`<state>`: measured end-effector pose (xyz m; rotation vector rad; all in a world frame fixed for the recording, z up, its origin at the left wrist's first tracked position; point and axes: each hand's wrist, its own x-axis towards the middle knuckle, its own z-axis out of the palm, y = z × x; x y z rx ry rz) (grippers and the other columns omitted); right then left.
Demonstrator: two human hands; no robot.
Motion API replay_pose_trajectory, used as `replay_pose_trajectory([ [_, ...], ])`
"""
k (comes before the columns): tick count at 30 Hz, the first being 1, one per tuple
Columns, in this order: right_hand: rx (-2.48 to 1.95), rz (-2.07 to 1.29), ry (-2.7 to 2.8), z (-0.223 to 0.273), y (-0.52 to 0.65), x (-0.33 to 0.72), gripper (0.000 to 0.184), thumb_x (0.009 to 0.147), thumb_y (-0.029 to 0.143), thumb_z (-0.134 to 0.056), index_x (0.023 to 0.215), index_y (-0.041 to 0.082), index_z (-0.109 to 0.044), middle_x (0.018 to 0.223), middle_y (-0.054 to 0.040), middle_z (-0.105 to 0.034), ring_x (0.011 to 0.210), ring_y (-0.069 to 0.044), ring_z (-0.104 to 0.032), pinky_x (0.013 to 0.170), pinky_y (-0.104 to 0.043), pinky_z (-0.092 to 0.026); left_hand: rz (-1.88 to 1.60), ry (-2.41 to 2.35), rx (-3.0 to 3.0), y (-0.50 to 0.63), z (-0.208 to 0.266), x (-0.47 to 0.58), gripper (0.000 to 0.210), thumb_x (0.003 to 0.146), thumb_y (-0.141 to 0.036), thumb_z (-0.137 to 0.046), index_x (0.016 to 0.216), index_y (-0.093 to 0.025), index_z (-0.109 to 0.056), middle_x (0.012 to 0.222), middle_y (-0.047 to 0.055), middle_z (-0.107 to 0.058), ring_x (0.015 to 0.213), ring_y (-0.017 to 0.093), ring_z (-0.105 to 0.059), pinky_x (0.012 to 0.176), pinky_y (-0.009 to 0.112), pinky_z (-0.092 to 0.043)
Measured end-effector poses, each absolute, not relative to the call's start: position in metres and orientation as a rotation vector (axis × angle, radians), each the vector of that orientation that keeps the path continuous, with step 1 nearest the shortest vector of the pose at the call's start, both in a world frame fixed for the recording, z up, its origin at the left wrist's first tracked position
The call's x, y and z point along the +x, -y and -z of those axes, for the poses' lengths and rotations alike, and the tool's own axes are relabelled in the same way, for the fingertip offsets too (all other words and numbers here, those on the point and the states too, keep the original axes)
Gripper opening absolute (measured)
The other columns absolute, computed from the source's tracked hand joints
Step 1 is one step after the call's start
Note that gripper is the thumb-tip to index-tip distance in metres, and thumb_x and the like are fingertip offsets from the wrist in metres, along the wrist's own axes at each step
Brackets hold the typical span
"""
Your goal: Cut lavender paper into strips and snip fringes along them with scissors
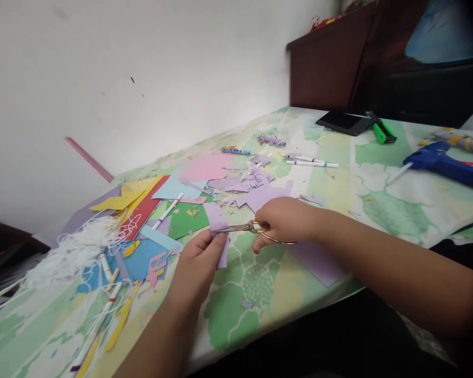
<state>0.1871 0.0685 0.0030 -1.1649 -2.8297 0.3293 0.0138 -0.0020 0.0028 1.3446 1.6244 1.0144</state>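
White wall: a plain, matte white wall (205, 68) is seen across the left and middle, marked by a small dark fleck (132, 80) and fainter spots.
Covered table: a long table (256, 310) is covered with a smooth cloth printed in green, white and pale yellow, and is set along the wall.
Brown cabinet: a dark reddish-brown, flat-sided cabinet (327, 73) is placed beyond the table's far end; small red and yellow items (325, 22) are rested on top.
Right corner: a pale blue patch (445, 34) is surrounded by blurred darkness.
Light: the wall is softly lit, while the lower edges are left in shadow.
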Motion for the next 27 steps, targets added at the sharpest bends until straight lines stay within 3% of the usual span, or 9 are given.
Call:
replay_pose_trajectory([
  [12, -1.161, -0.402, 2.855, -0.004, -0.067, 0.188, 0.065, 0.052, 0.074, -0.023, 0.063, 0.018, -0.054, 0.054, -0.0026, -0.052, 0.044, -0.010, -0.039, 0.041, -0.022, -0.020, -0.995, -1.707, 1.403, 0.002, -0.008, 0.016, 0.019, 0.068, -0.033, -0.044, 0.059, -0.018, -0.051, 0.044, -0.006, -0.044, 0.042, 0.006, -0.037, 0.040, 0.015, -0.029],
  [27, -1.134, -0.392, 2.848, -0.004, -0.067, 0.189, 0.054, 0.057, 0.067, -0.032, 0.062, 0.018, -0.054, 0.054, -0.0022, -0.052, 0.045, -0.010, -0.039, 0.042, -0.021, -0.020, -0.927, -1.686, 1.470, 0.003, -0.014, 0.018, 0.023, 0.069, -0.031, -0.045, 0.050, -0.017, -0.049, 0.041, -0.006, -0.042, 0.038, 0.006, -0.036, 0.037, 0.016, -0.028],
])
